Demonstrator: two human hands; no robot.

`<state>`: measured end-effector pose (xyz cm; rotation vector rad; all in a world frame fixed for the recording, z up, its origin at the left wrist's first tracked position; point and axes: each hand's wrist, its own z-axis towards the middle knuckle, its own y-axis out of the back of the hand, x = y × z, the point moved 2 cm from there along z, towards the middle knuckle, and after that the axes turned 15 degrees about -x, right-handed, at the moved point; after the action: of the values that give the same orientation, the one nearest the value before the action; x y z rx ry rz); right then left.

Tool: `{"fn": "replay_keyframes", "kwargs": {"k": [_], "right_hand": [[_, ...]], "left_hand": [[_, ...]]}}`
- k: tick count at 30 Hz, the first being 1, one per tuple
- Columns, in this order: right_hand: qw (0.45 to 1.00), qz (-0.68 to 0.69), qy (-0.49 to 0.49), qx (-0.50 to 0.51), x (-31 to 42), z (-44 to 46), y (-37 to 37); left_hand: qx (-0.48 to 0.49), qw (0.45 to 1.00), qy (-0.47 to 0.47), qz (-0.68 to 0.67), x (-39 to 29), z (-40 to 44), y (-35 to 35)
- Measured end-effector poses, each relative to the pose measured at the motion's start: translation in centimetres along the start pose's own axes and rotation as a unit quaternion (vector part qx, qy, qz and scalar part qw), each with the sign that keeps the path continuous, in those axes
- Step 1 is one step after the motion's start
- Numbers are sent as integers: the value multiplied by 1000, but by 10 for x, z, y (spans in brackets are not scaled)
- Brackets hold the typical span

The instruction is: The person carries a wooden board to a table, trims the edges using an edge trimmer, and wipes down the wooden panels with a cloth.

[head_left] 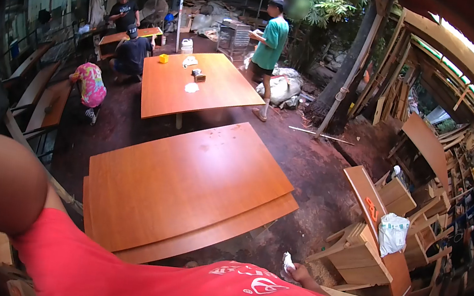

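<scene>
My right hand [298,273] is low in the view, just beyond my red shirt, closed around a crumpled white cloth or paper [287,263]. Only the bare upper arm of my left side shows, large at the left edge; the hand itself is out of frame. In front of me lie stacked reddish-brown wooden panels [190,184], their edges offset, with faint smudges near the far corner of the top one. Beyond them stands another panel-topped table [208,93] bearing a yellow container [163,59], white cloths [191,87] and a dark block-like object [198,75].
A person in green [272,42] stands beyond the far table; others crouch or stand at the left. At right, a board [392,261] bears a white bag [393,233] and orange item [371,209], near wooden frames. A tree trunk [347,61] and pole stand behind.
</scene>
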<state>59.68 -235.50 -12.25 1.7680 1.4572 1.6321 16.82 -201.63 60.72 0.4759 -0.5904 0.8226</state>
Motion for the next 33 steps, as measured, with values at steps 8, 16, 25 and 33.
{"fn": "replay_keyframes", "kwargs": {"k": [8,16,25,33], "right_hand": [[998,33,-10,54,12,-22,-6],[999,-15,-2,32,-3,-15,-18],[999,-10,5,46,1,-10,-20],[998,-34,8,56,-12,1,-12]], "left_hand": [[159,980,-118,7,-30,-27,-63],[194,974,-116,13,-35,-39,-84],[218,970,-105,19,-34,-43,-103],[229,967,-109,19,-29,-32,-123]]}}
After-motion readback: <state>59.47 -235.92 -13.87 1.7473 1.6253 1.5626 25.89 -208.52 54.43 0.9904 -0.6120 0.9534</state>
